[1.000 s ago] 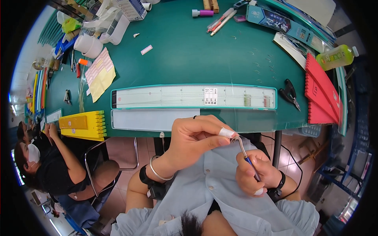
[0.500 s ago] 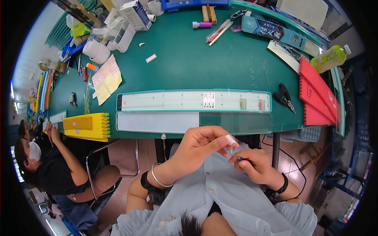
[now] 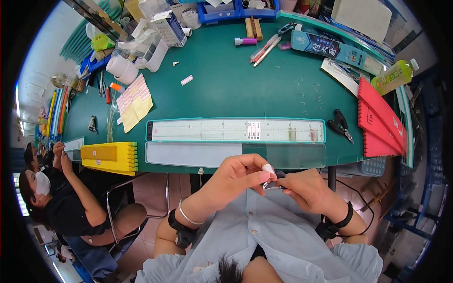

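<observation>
In front of my chest, my left hand (image 3: 238, 181) is closed in a pinch, with white tape (image 3: 268, 168) round one fingertip. What it pinches is too small to make out. Pressed close against those fingers, my right hand (image 3: 309, 188) grips a small thin tool (image 3: 273, 187) with a bright metal end and a dark blue part; most of it is hidden by the fingers. Just beyond both hands, on the green table, lies a long opened case (image 3: 217, 131) with a turquoise rim. Coiled lines show at its right end, and its clear lid (image 3: 193, 154) lies toward me.
Several loose fish hooks (image 3: 302, 95) lie on the green table (image 3: 226, 94). Right of the case are black-handled pliers (image 3: 340, 126) and red toothed boards (image 3: 377, 118). Yellow toothed boards (image 3: 108, 158) lie left, near a seated co-worker (image 3: 71, 198). Pens (image 3: 266, 49) and a purple tube (image 3: 245, 41) sit farther back.
My right hand has rolled so its back faces up and moved in against the left fingers, bringing the tool across. The left hand keeps its pinch. The whole view has shifted slightly.
</observation>
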`<state>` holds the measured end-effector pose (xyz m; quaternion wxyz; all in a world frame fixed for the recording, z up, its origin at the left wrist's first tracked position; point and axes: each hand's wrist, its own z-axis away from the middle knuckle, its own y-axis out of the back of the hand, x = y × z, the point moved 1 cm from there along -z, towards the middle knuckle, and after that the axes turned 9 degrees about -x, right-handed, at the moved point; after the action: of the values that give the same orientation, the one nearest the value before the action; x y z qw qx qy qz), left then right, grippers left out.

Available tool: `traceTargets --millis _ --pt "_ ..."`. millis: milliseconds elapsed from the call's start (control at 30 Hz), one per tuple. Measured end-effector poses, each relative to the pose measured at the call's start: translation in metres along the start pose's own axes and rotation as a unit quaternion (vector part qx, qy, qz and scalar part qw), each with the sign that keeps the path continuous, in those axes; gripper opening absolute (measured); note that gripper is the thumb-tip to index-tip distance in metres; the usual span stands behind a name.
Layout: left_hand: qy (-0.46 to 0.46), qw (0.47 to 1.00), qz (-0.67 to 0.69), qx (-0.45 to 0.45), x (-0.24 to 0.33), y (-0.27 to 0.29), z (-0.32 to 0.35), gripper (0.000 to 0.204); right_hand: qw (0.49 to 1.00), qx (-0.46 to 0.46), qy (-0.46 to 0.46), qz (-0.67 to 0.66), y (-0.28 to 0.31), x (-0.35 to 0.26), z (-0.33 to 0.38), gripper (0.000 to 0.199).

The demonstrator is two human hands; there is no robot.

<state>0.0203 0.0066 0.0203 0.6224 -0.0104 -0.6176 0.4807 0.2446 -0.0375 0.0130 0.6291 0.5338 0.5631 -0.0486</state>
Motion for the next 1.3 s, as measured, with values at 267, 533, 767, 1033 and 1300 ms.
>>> traceTargets --millis 267,533,767,1033,1300 --pt "0.044 0.999 -0.003 -0.018 0.008 0.009 -0.002 0.012 0.970 -0.038 0.022 0.240 0.031 -0.006 -0.016 0.023" --pt "0.011 0.999 -0.041 -0.008 0.019 0.015 0.000 0.019 0.950 0.099 -0.184 0.233 0.068 0.027 -0.040 0.012" --pt "0.003 0.997 -0.074 0.008 0.030 0.000 0.001 0.011 0.807 0.220 -0.388 0.388 0.178 0.098 0.043 0.027" --pt "-0.079 0.942 -0.325 0.024 0.078 -0.019 0.009 0.008 0.737 0.214 -0.481 0.425 0.198 0.153 0.088 0.033" --pt "-0.299 0.851 -0.422 0.095 0.237 -0.010 -0.010 0.023 0.768 0.328 -0.367 0.409 0.193 0.160 0.080 0.040"
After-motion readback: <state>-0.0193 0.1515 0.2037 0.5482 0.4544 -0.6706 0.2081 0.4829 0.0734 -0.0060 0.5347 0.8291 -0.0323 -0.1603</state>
